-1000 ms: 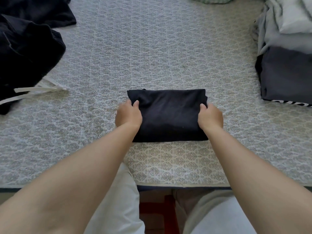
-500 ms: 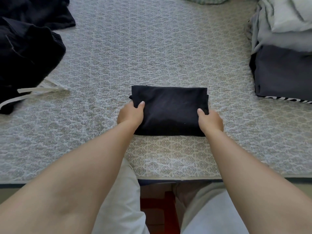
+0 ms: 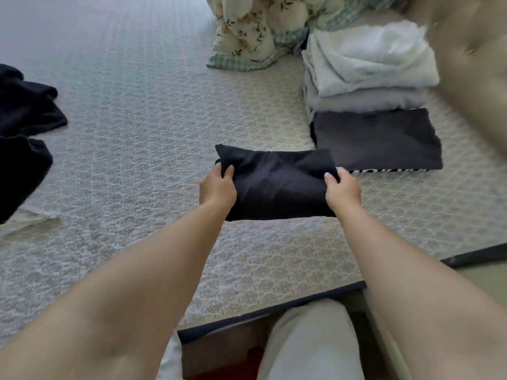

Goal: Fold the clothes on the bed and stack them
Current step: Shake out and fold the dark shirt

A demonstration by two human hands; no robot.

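Note:
A folded black garment (image 3: 277,182) is lifted a little above the bed's patterned cover (image 3: 153,149). My left hand (image 3: 218,186) grips its left end, thumb on top. My right hand (image 3: 341,187) grips its right end the same way. The garment sags slightly between them. To the right stands a stack of folded clothes (image 3: 370,105), with a dark grey piece at the bottom and pale grey and white pieces above. The black garment's right end reaches the stack's near left corner.
Unfolded black clothes (image 3: 24,138) with a white drawstring lie at the left edge. A floral quilt (image 3: 255,31) is bunched at the back. The bed's near edge (image 3: 274,311) runs just in front of my legs.
Both hands have lifted the folded black garment off the bed and carried it right toward the stack. The view has swung right, showing more of the stack and the quilt.

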